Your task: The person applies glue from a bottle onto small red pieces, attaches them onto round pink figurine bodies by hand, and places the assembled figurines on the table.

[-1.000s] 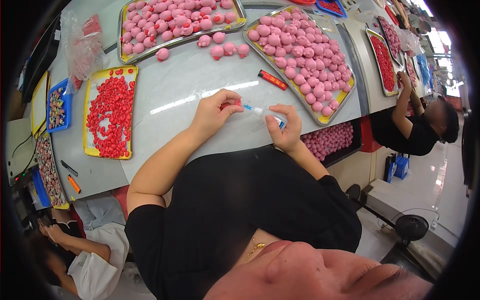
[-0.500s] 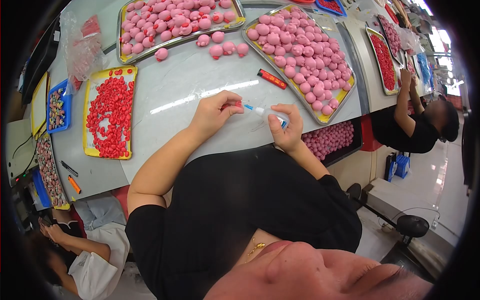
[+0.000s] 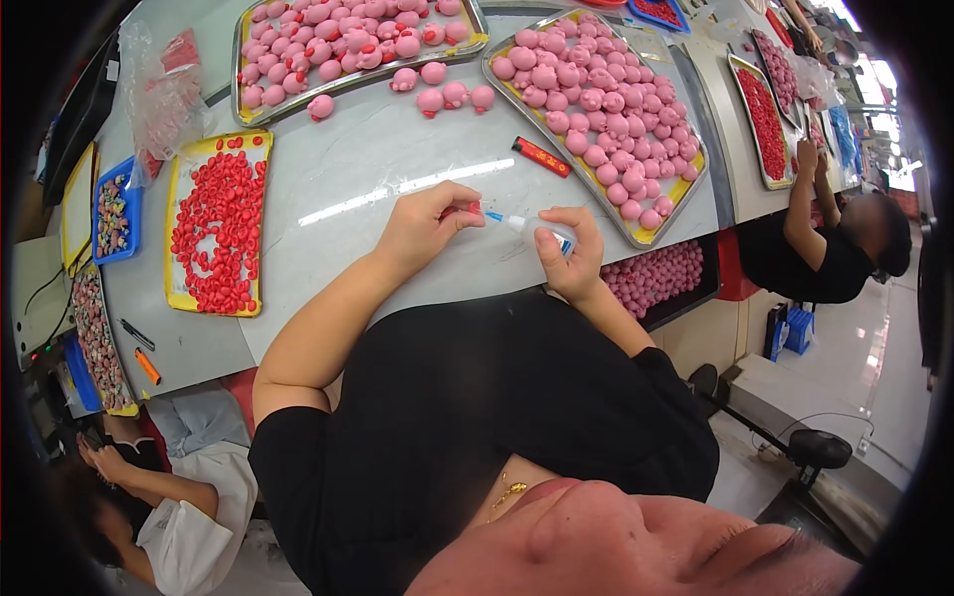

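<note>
My left hand [image 3: 429, 226] pinches a small red piece [image 3: 474, 208] between thumb and fingertips, mostly hidden by the fingers. My right hand [image 3: 571, 248] is wrapped round a small clear bottle [image 3: 527, 225] with a blue tip. That tip points left and is at or very near the red piece; whether they touch cannot be made out. Both hands are above the grey table [image 3: 348, 159]. Beyond them lie several loose pink figures [image 3: 429, 100] and a red marker-like stick [image 3: 542, 157].
Pink figures fill one metal tray [image 3: 487, 40] at the back and another tray [image 3: 651, 236] at the right. A yellow-lined tray [image 3: 174, 298] of red pieces lies left. Below the right tray is a black bin [image 3: 708, 268]. Co-workers sit at both sides.
Between the frames the bottle's tip has shifted very slightly, while both my hands keep their grips. At the right, the co-worker's arms have moved beside the red-filled tray.
</note>
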`<action>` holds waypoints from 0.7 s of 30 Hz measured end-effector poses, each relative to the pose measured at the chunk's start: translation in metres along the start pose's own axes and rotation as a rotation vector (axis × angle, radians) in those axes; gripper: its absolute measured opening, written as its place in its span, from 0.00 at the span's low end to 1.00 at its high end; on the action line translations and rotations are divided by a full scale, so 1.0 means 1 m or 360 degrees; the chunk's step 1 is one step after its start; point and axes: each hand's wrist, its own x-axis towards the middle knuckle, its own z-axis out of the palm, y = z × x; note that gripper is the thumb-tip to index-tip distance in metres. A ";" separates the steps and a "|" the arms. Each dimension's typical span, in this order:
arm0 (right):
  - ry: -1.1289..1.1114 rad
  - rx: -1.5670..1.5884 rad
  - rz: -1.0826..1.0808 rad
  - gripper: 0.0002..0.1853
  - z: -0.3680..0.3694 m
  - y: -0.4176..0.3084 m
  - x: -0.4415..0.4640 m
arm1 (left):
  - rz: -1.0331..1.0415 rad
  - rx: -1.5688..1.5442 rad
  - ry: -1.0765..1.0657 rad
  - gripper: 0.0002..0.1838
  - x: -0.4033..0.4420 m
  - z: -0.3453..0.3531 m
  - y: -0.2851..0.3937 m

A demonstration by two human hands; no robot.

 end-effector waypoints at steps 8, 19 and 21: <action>-0.0041 -0.0016 0.0038 0.09 -0.005 0.000 0.003 | 0.0076 -0.0038 0.0076 0.11 0.001 0.003 -0.002; 0.0114 0.0076 0.0175 0.18 0.013 0.025 0.015 | -0.0249 -0.0263 0.0195 0.11 0.002 -0.002 -0.001; -0.0012 -0.0099 0.0251 0.22 0.017 0.034 0.017 | -0.0273 -0.0322 0.0170 0.11 0.003 -0.003 -0.002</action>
